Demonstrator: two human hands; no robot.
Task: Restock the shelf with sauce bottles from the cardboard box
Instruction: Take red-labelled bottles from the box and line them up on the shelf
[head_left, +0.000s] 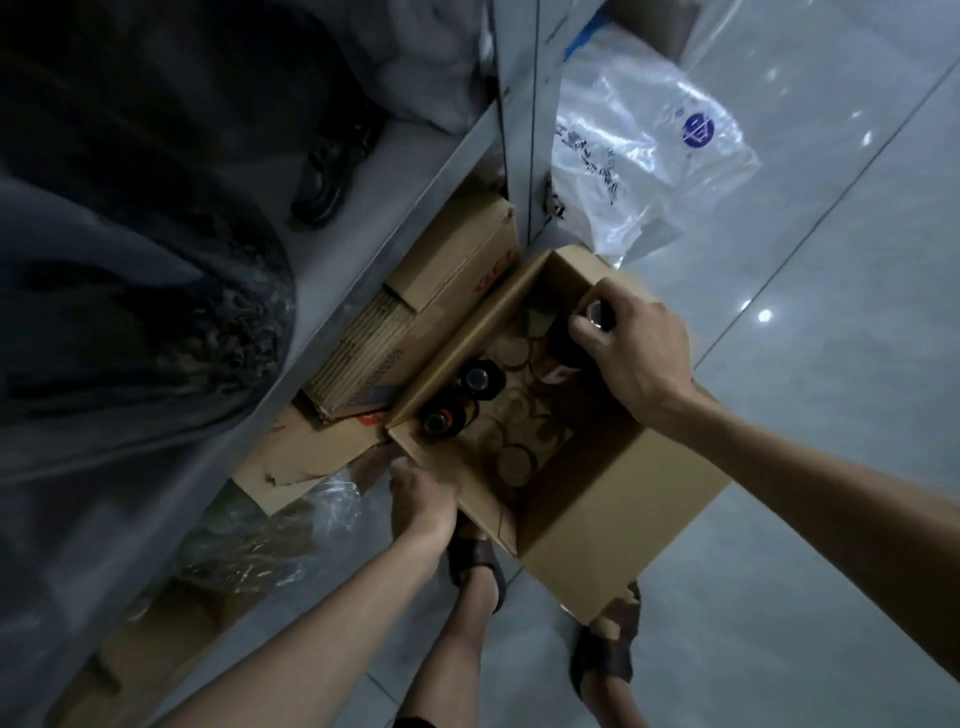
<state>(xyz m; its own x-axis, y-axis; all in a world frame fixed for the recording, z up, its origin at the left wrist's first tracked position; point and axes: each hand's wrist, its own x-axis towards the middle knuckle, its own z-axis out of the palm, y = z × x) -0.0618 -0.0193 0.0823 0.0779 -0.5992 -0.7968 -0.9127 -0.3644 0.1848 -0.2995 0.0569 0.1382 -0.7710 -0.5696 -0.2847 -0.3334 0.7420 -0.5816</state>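
Head view: right hand (631, 353) fingers (584, 332) clamp a sauce bottle (597, 317); left fingers unclear.

An open cardboard box (613, 512) stands on the floor (831, 364) just right of the shelf (363, 228), before the person's feet. In it, two bottles (480, 379) stand side by side against the left wall; a third bottle (566, 343) stands at the far side under the right hand (634, 353), which grips its top. The left hand (421, 499) rests on the box's near-left wall. Flattened cartons (441, 291) lie under the shelf, left of the box. A plastic bag (639, 156) lies behind the box.
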